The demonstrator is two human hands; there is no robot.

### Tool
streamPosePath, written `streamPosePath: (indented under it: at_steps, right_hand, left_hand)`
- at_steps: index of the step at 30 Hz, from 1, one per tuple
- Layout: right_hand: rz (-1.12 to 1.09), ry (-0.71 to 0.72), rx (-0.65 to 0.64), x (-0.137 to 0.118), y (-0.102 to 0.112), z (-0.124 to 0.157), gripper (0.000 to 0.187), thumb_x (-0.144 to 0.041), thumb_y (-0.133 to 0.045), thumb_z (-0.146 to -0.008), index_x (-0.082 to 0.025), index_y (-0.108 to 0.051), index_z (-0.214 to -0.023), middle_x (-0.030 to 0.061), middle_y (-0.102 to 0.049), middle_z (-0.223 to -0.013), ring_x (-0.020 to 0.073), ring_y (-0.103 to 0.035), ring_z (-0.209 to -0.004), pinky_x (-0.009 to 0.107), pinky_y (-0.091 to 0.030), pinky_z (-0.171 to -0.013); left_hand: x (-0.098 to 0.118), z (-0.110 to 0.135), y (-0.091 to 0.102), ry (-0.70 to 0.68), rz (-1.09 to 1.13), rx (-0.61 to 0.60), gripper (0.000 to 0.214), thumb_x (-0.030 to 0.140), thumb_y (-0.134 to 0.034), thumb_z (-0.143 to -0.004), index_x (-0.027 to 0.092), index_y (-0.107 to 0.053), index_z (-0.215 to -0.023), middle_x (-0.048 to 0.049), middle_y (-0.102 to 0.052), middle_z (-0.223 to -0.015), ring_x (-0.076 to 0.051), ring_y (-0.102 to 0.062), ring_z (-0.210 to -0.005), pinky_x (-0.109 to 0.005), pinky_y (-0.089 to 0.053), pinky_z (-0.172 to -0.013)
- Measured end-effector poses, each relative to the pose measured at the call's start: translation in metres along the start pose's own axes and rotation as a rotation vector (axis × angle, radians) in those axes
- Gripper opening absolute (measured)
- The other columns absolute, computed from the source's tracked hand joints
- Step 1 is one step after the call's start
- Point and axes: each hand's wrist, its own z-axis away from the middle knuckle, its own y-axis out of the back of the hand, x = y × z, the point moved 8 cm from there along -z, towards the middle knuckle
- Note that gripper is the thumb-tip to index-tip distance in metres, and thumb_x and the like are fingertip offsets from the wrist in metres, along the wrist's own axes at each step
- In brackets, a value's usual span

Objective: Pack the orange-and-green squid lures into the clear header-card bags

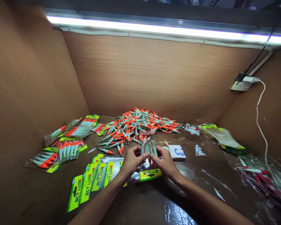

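Between my two hands is a clear plastic packet (152, 174) with a yellow-green BCT LURE header facing me. Several white and orange fishing lures (150, 153) lie in a row at it, orange tips toward me and hooks away; how far inside the plastic they are, I cannot tell. My left hand (133, 160) is closed on the packet's left side, thumb over the lures. On the right side, my right hand (165, 162) grips it in the same way. Fingers hide parts of the lures. Just beyond is a large pile of loose lures (131, 126).
Flat BCT LURE bags (86, 184) lie fanned out at the left front. Filled lure packets (69, 148) are stacked behind them. A white block with blue writing (177, 152) sits right of my hands. Packaged red and silver items (262, 178) lie far right, below a hanging white cable (257, 112).
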Motion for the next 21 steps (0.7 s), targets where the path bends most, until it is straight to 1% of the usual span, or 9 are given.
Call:
streamPosePath:
  at_steps: [2, 5, 8, 11, 13, 15, 17, 19, 21]
  right_hand:
    - [-0.006, 0.001, -0.017, 0.001, -0.002, 0.001, 0.015, -0.033, -0.062, -0.086, -0.019, -0.061, -0.081, -0.0017, -0.062, -0.072, 0.0145, -0.055, -0.065, 0.023, -0.040, -0.058]
    - [0.007, -0.001, -0.062, 0.000, -0.007, 0.002, 0.017, -0.034, -0.064, -0.086, -0.018, -0.062, -0.079, -0.0019, -0.063, -0.070, 0.0139, -0.055, -0.064, 0.023, -0.040, -0.057]
    - [0.038, -0.016, -0.109, 0.000, -0.010, 0.002, 0.018, -0.035, -0.066, -0.085, -0.018, -0.063, -0.080, -0.0017, -0.064, -0.070, 0.0137, -0.056, -0.063, 0.022, -0.039, -0.055]
    - [0.056, -0.018, -0.206, -0.005, -0.007, -0.002, 0.022, -0.039, -0.065, -0.086, -0.017, -0.066, -0.084, -0.0004, -0.067, -0.073, 0.0144, -0.058, -0.064, 0.023, -0.041, -0.057]
    - [0.101, 0.019, -0.218, -0.015, 0.006, -0.007, 0.024, -0.041, -0.065, -0.086, -0.017, -0.068, -0.088, 0.0013, -0.069, -0.080, 0.0158, -0.060, -0.071, 0.024, -0.043, -0.062]
    - [0.169, 0.075, -0.140, -0.030, 0.028, -0.013, 0.024, -0.040, -0.063, -0.088, -0.018, -0.069, -0.092, 0.0026, -0.070, -0.087, 0.0166, -0.061, -0.076, 0.026, -0.044, -0.065]
    - [0.225, 0.130, -0.034, -0.045, 0.051, -0.017, 0.022, -0.038, -0.060, -0.091, -0.019, -0.069, -0.097, 0.0033, -0.070, -0.088, 0.0161, -0.059, -0.074, 0.026, -0.043, -0.065]
    - [0.264, 0.195, 0.025, -0.061, 0.067, -0.019, 0.021, -0.035, -0.057, -0.092, -0.019, -0.069, -0.099, 0.0041, -0.068, -0.089, 0.0154, -0.057, -0.071, 0.027, -0.042, -0.064]
    - [0.287, 0.254, 0.028, -0.072, 0.078, -0.019, 0.019, -0.032, -0.057, -0.091, -0.019, -0.069, -0.100, 0.0053, -0.068, -0.093, 0.0151, -0.056, -0.071, 0.028, -0.042, -0.065]
  left_hand:
    - [0.003, 0.000, -0.001, -0.036, -0.026, 0.001, 0.029, 0.040, -0.076, -0.077, 0.013, -0.067, -0.084, -0.0016, -0.067, -0.074, -0.014, -0.058, -0.063, -0.023, -0.046, -0.058]
    - [0.008, 0.001, -0.002, -0.089, -0.031, 0.002, 0.016, 0.030, -0.071, -0.079, 0.014, -0.068, -0.081, -0.0001, -0.066, -0.074, -0.012, -0.057, -0.065, -0.022, -0.044, -0.060]
    - [0.004, 0.002, -0.004, -0.051, 0.002, 0.005, 0.011, 0.025, -0.069, -0.077, 0.015, -0.065, -0.077, 0.0018, -0.063, -0.070, -0.011, -0.054, -0.061, -0.020, -0.042, -0.056]
    - [-0.002, 0.003, -0.007, 0.025, 0.071, -0.021, 0.018, 0.031, -0.071, -0.078, 0.014, -0.065, -0.082, 0.0012, -0.063, -0.071, -0.010, -0.054, -0.058, -0.020, -0.041, -0.054]
    - [-0.002, 0.003, -0.008, 0.038, 0.092, -0.033, 0.026, 0.037, -0.074, -0.078, 0.014, -0.066, -0.087, -0.0001, -0.064, -0.073, -0.011, -0.055, -0.059, -0.020, -0.042, -0.054]
    - [0.003, 0.004, -0.008, 0.023, 0.076, -0.048, 0.031, 0.040, -0.076, -0.076, 0.013, -0.067, -0.089, -0.0010, -0.065, -0.074, -0.012, -0.056, -0.061, -0.021, -0.043, -0.056]
    - [0.008, 0.004, -0.010, 0.012, 0.038, -0.092, 0.031, 0.041, -0.077, -0.075, 0.013, -0.069, -0.087, -0.0019, -0.066, -0.076, -0.013, -0.058, -0.065, -0.021, -0.043, -0.058]
    - [0.009, 0.006, -0.013, 0.034, -0.001, -0.163, 0.030, 0.041, -0.077, -0.075, 0.013, -0.070, -0.086, -0.0023, -0.067, -0.078, -0.014, -0.058, -0.066, -0.021, -0.043, -0.059]
    - [0.005, 0.011, -0.019, 0.102, -0.047, -0.294, 0.031, 0.041, -0.076, -0.075, 0.013, -0.070, -0.087, -0.0017, -0.066, -0.075, -0.013, -0.057, -0.062, -0.022, -0.042, -0.057]
